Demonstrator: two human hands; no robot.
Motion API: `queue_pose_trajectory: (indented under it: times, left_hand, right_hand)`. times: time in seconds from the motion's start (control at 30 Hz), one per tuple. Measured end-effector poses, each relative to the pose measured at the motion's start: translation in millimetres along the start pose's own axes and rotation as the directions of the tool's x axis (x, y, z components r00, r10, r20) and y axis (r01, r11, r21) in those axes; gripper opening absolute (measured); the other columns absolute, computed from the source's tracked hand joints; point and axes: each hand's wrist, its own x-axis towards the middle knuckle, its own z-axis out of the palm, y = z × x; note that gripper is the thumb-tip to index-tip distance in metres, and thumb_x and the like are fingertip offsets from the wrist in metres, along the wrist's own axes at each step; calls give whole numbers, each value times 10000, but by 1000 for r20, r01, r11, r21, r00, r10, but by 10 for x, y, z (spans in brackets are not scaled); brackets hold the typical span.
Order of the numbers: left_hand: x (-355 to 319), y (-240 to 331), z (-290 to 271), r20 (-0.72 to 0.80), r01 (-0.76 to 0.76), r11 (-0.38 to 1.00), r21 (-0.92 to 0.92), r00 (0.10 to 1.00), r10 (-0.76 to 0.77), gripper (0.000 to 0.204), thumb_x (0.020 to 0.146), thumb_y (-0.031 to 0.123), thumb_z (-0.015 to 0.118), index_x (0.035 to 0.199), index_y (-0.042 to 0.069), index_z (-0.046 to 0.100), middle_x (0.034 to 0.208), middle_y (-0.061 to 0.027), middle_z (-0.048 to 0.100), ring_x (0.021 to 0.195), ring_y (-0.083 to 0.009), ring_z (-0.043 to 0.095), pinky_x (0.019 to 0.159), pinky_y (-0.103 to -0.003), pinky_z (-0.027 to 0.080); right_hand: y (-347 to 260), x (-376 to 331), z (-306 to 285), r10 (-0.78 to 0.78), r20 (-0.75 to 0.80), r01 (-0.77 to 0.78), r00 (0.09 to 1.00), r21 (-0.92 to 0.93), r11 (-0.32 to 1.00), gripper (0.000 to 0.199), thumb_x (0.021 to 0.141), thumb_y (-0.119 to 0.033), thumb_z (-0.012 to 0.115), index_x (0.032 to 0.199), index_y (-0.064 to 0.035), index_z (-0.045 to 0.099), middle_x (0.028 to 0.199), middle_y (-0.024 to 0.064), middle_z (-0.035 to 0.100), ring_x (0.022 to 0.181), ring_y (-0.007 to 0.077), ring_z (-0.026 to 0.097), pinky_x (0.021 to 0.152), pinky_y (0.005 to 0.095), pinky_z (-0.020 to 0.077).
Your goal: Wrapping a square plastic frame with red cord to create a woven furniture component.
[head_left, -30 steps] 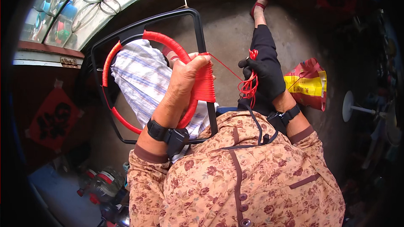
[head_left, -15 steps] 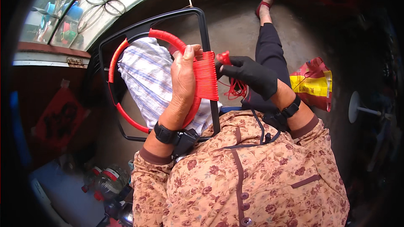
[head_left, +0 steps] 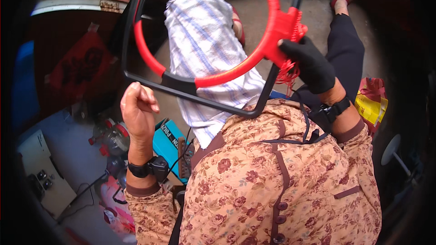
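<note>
Gripping the red wound ring (head_left: 236, 70) at its three o'clock side, the gloved right hand (head_left: 309, 66) steadies it inside a black frame (head_left: 204, 100), fingers clamped on the winding. At eight o'clock, the bare left hand (head_left: 138, 113) hangs free, fingers curled together on nothing.

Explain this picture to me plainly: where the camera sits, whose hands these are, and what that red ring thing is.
The camera sits on the person's head and looks down, so the floral shirt fills the bottom. The right hand, in a black glove, grips a red-wrapped ring where red cord bunches up. The ring sits inside a black frame. A striped cloth hangs behind it. The bare left hand is curled, away from the ring, holding nothing visible. On the floor lie a teal box and a yellow bag.
</note>
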Motion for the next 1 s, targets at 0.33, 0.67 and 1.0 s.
queue_pose_trajectory:
  times: [0.33, 0.67, 1.0]
  left_hand:
    - [-926, -1156, -1250, 13, 530, 517, 672, 690, -724, 182, 913, 247, 589, 892, 71, 632, 822, -18, 663, 726, -110, 650, 614, -283, 535]
    - [-2227, -1745, -1490, 184, 976, 91, 199, 54, -981, 262, 933, 285, 625, 1060, 57, 648, 1011, -65, 676, 804, -164, 636, 732, -311, 533]
    - [-2833, -1979, -1757, 298, 973, 77, 218, 9, -955, 256, 926, 257, 638, 1046, 32, 648, 1002, -75, 673, 807, -170, 632, 728, -307, 527]
  right_hand:
    - [-467, -239, -641, -707, 17, 396, 707, -838, 376, 326, 956, -194, 613, 1199, 24, 595, 1059, 101, 659, 882, 167, 667, 764, 272, 547]
    - [-464, -514, -1043, -526, -333, 319, 782, -511, 798, 369, 995, -242, 554, 1279, -7, 543, 1117, 91, 643, 966, 155, 627, 846, 270, 501]
    - [-409, -572, -1103, -486, -290, 253, 824, -580, 775, 415, 983, -132, 527, 1391, -66, 484, 1280, 92, 540, 1104, 199, 575, 913, 318, 499]
